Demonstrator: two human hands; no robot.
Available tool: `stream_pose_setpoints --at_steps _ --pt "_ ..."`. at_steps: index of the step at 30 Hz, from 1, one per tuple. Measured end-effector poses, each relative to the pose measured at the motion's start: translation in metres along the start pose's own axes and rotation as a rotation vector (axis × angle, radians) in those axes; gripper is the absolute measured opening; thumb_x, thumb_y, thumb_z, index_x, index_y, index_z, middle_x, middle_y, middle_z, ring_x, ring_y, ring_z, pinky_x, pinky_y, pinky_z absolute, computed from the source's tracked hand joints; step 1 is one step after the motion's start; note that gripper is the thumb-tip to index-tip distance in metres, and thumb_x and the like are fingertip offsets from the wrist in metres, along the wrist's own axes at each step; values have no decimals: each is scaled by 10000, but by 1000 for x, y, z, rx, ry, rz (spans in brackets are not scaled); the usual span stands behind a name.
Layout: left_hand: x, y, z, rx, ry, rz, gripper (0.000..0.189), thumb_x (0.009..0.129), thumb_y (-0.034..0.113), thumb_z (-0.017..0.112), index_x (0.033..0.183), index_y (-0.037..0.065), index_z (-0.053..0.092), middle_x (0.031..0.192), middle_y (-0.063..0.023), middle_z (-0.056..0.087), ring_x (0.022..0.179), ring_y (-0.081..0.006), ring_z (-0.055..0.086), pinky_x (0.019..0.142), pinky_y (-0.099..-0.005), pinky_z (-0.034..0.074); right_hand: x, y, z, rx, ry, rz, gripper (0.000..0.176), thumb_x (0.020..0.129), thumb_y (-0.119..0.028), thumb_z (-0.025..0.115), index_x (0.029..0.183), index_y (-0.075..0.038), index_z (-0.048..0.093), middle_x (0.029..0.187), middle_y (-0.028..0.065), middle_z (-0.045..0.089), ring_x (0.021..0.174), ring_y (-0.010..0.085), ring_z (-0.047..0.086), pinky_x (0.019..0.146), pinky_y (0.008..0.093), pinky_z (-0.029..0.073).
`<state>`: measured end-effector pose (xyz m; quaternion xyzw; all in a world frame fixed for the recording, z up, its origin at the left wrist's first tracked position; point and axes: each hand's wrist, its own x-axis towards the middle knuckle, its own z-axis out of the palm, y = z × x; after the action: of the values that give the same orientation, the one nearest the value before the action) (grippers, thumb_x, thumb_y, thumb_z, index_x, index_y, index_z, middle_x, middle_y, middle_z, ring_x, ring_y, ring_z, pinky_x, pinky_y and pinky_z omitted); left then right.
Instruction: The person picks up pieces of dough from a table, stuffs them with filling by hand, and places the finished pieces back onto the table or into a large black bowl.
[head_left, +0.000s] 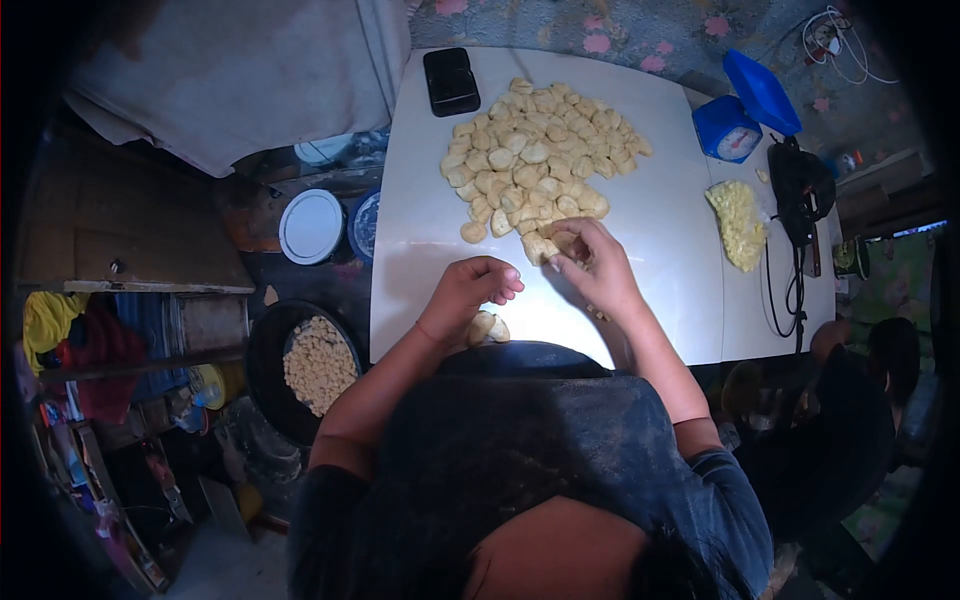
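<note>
A heap of pale, rounded dough-like lumps (545, 150) covers the upper middle of the white table (420, 190). At its near edge, my right hand (600, 265) pinches one dough-like lump (540, 249) between thumb and fingers. My left hand (475, 292) is to the left of it, apart from the heap, with its fingers curled in; whatever they hold, if anything, is hidden. Just below that hand, a couple more lumps (489, 327) lie by the table's near edge. Some small bits are partly hidden beneath my right hand.
A black case (451, 82) lies at the table's back left. On the right are a blue scale (735, 135), a bag of yellow pieces (738, 225) and a black corded tool (800, 190). A black tub (262, 370) of pale chunks stands lower left. Another person (840, 420) is at right.
</note>
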<state>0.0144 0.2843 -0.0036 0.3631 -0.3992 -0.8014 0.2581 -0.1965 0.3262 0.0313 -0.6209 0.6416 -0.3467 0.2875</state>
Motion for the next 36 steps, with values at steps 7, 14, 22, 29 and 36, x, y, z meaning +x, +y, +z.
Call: stream_pose_setpoints --at_steps 7,14,22,29,36 --pt "-4 -6 -5 27 -11 -37 159 865 155 620 883 -2 630 839 -89 646 737 -116 555 708 -252 455 13 34 -2 -337 -66 -48 308 716 -49 660 1016 -17 600 999 130 571 971 330 545 841 375 456" --pt "-8 -6 -9 -21 -33 73 136 884 137 591 910 8 625 997 -103 620 867 -145 563 773 -282 455 6 30 -13 391 73 195 143 783 -18 642 895 -7 554 789 35 590 753 113 587 680 248 468" --pt "-8 21 24 72 -338 381 134 903 152 575 906 20 598 1378 -161 399 1242 -267 431 1027 -410 379 -11 -20 -14 810 38 -8 305 810 9 616 1113 13 582 931 96 613 851 150 608 750 272 502" --pt "-20 30 23 -468 -211 101 119 947 139 510 967 26 541 1160 -120 544 1112 -211 508 1002 -389 389 -14 -37 10 8 89 -469 279 803 -74 599 1079 -67 641 1215 122 548 1091 303 516 962 407 395" --pt "-31 26 0 -377 -302 22 184 951 245 504 982 65 531 1340 -140 430 1204 -219 438 991 -442 392 -21 -9 34 105 -25 -425 289 785 -56 662 1064 -62 589 1134 120 591 1013 290 549 838 369 457"
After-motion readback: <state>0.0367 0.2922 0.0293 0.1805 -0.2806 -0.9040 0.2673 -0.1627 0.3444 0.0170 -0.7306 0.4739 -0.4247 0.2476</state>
